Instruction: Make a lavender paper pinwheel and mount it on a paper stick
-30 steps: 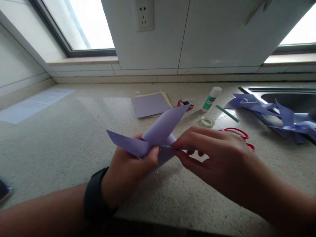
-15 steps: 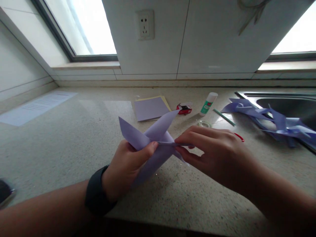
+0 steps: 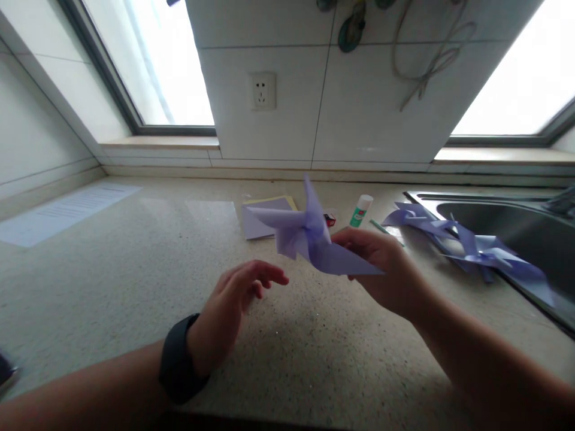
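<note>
A person's right hand holds a folded lilac paper pinwheel just above a speckled stone worktop, at the centre of the frame; its fingers are closed on the pinwheel's lower right blade, while the other blades fan up and to the left. The left hand, a dark band at its wrist, hovers just below and left of the pinwheel with fingers loosely spread, gripping nothing and clear of the paper. Behind the pinwheel, toward the upper centre, lie a small stack of lilac and yellow paper sheets, a small red box and a glue stick standing tilted. At centre right a heap of finished lilac pinwheels rests on the rim of a steel sink. A printed sheet sits at far left under the window. To hold the shape well, the grip would best stay light and near the hub rather than out on the blade, so the curled tips are not creased; the free hand looks well placed to steady the middle where the folds meet, pressing only at the centre until they hold.
</note>
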A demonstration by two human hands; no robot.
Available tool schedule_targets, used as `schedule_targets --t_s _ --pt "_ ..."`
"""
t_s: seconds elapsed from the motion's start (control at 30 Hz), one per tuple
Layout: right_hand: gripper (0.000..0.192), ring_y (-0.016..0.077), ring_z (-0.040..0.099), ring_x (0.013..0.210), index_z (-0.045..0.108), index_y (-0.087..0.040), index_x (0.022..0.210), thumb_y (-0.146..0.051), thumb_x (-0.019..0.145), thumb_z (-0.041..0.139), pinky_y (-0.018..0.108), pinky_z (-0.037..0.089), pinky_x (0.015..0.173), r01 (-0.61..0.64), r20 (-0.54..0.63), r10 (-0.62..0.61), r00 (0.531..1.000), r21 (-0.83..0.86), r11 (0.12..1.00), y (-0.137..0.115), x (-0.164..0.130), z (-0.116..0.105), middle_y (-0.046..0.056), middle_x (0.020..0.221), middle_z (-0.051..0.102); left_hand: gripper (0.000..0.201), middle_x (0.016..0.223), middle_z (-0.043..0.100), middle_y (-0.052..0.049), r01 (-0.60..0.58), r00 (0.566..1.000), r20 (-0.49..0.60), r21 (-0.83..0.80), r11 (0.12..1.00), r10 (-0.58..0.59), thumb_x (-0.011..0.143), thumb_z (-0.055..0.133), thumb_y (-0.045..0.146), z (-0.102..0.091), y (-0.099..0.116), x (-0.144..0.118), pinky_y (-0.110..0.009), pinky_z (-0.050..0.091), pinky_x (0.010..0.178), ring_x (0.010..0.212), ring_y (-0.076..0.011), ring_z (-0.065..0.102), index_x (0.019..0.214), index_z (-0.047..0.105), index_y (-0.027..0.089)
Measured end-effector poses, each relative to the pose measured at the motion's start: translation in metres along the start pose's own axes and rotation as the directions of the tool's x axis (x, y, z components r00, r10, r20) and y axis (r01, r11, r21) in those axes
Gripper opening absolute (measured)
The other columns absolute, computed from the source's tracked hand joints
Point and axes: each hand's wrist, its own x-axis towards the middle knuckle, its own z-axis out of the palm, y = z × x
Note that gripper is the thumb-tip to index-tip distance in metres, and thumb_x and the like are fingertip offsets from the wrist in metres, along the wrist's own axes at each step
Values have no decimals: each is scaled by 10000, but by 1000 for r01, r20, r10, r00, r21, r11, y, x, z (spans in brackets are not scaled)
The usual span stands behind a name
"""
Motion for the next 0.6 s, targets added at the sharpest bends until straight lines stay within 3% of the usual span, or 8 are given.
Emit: schedule_targets --t_s 0.1,0.23,0.33,0.4,0.5,0.6 --pt "59 112 571 506 706 -152 873 -190 828 703 231 430 462 -72 -32 83 996 271 960 0 3 1 -16 607 652 219 965 729 -48 -26 997 76 169 985 13 950 610 377 1 0 -1 -287 428 726 789 -168 571 978 739 204" --pt "181 132 628 632 707 -149 782 -311 840 762 271 492 589 -112 -78 181 980 534 838 -3 5 11 39 733 704 320 1091 693 -77 -80 983 180 287 955 28 974 588 449 7 -2 0 -344 466 809 880 -198 600 1168 667 207" --pt "198 156 655 708 730 -170 843 -367 844 745 305 511 690 -118 -106 214 971 567 816 -3 5 24 53 780 737 410 1318 637 -129 -148 969 233 267 952 85 933 650 449 18 -6 5 -435 442 1003 1172 -272 584 1267 633 211" --pt "224 185 688 787 739 -178 906 -396 855 730 328 517 742 -114 -123 221 968 567 816 -1 5 31 75 844 766 465 1371 619 -143 -95 957 284 136 986 53 927 662 457 29 -9 11 -451 438 1034 1253 -289 567 1321 598 217" --pt "295 229 711 898 725 -188 1007 -457 890 691 348 522 759 -94 -170 223 960 553 828 3 6 35 97 926 785 422 1157 716 -151 8 918 397 49 999 -27 913 682 466 49 -10 20 -412 516 861 1068 -283 666 1205 656 164" --pt "361 258 716 902 686 -191 1079 -512 922 633 339 518 649 -73 -225 213 951 508 858 4 8 32 126 989 782 354 1028 743 -133 -31 905 425 35 999 13 886 716 437 65 -11 30 -352 527 750 932 -247 691 1075 710 138"
